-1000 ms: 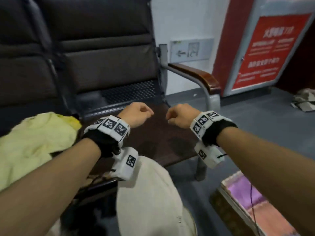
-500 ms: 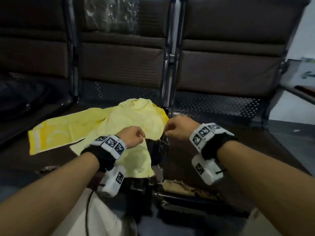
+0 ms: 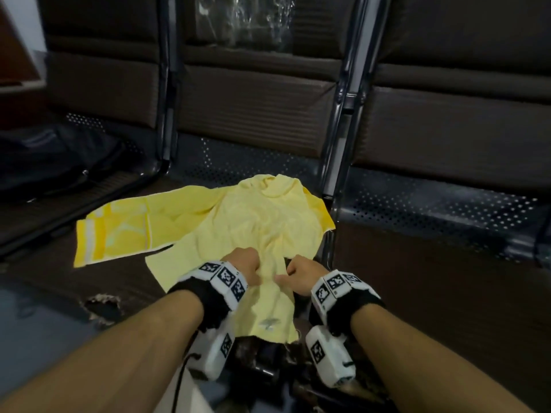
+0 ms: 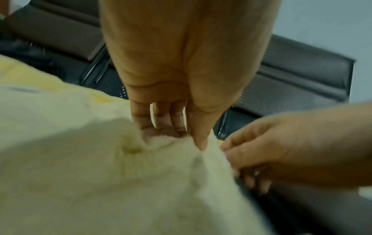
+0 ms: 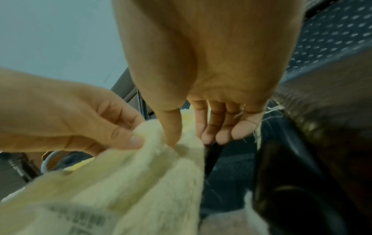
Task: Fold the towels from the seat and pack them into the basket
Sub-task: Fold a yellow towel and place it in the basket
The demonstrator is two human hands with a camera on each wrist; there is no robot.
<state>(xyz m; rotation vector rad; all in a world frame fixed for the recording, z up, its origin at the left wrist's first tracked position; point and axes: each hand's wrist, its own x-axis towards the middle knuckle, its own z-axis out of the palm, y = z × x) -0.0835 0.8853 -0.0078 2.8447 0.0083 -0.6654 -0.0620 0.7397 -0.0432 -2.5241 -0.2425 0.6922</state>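
Two yellow towels lie on the middle seat (image 3: 208,180) in the head view. A pale yellow towel (image 3: 268,228) is crumpled, with its near end hanging over the seat's front edge. A brighter patterned towel (image 3: 119,234) lies flat to its left, partly under it. My left hand (image 3: 247,269) and right hand (image 3: 293,275) sit close together on the pale towel's near part. In the left wrist view my left hand (image 4: 181,139) pinches a fold of the pale towel (image 4: 100,174). In the right wrist view my right hand (image 5: 181,141) pinches the pale towel (image 5: 141,182). No basket is in view.
A black bag (image 3: 53,162) lies on the left seat. Clear plastic wrap (image 3: 247,22) hangs on the middle backrest. A metal post (image 3: 337,162) divides the middle seat from the right seat (image 3: 432,263). The upholstery is torn (image 3: 103,308) at the front left.
The view has swung left from the end seat to the middle seat. Both hands, curled and holding nothing before, have dropped onto the pale towel and taken hold of it.
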